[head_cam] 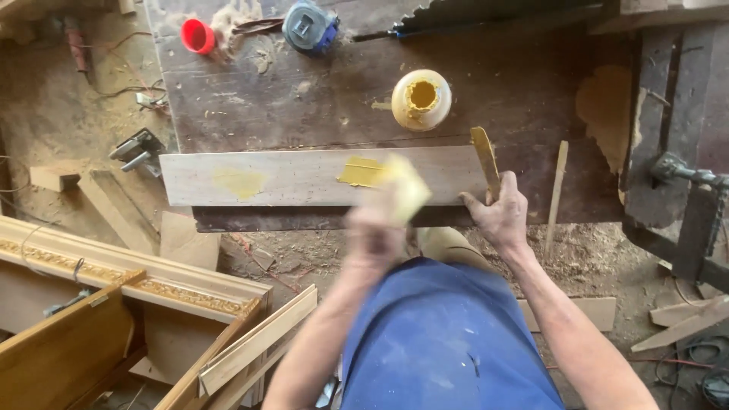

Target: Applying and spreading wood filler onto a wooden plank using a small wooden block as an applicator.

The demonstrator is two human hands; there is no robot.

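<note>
Step in hand: spreading yellow filler on the pale board (304, 176). This is my judgement from the two yellow patches, one near the board's left part and one near the middle.
Left hand (376, 231): blurred by motion, fingers closed on a yellow pad (406, 186), which sits over the board's front edge, just beside the middle patch.
Right hand (497, 216): at the board's right end, fingers hold a flat wooden stick (484, 159) smeared w/ yellow, pointing up.
Jar (421, 99): open, yellow paste inside, stands on the tabletop (516, 91) just behind the board.
Next move calls for: prob. even pressure on the pad, while the right hand steadies the board.
Hard to see: the left fingers' exact grip. What the pad is made of, I cannot tell. The board's right end is partly behind the right hand.
Also: red cup (198, 36) and tape measure (310, 26) at the far edge.
</note>
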